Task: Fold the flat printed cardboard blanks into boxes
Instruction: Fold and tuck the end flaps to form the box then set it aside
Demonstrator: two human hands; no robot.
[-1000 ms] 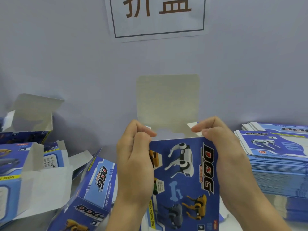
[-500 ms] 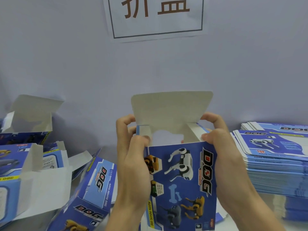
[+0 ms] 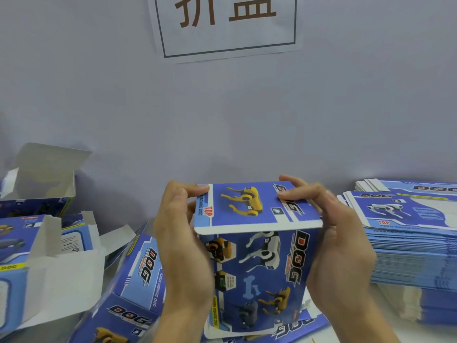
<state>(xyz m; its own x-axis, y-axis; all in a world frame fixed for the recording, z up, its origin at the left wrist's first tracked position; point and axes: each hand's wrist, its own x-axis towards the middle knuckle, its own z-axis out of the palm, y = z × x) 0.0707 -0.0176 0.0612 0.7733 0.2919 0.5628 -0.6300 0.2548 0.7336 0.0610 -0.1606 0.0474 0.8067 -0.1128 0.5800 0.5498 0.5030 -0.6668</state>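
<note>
The left hand [image 3: 183, 233] grips the left side of the box [image 3: 259, 278], fingers curled round its upper left corner with the thumb on the edge of the top flap [image 3: 257, 206]. The right hand [image 3: 338, 246] grips the right side likewise, index finger laid on the flap near its right edge and the other fingers wrapped behind. Both hands are closed on the box; neither is free.

The box sits at lower centre of the frame, held upright between the hands. Whether its base rests on the surface cannot be told. Its long axis runs vertically. The printed front panel faces the camera, and the flap marked "TOP" lies roughly level across the upper end, its near edge overhanging the front panel rather than tucked inside.

Risks, as judged: the flap's tuck edge appears not yet seated, so pressing down now could crease it or buckle the front panel. Uneven squeeze from the two hands could skew the box and misalign the flap. Side tabs are hidden beneath the flap; their position cannot be confirmed.

At left of the frame lie folded boxes [image 3: 44, 256] with open ends. At right stands a stack of flat blanks [image 3: 408, 243]. A paper sign [image 3: 227, 26] hangs on the wall at upper centre.
</note>
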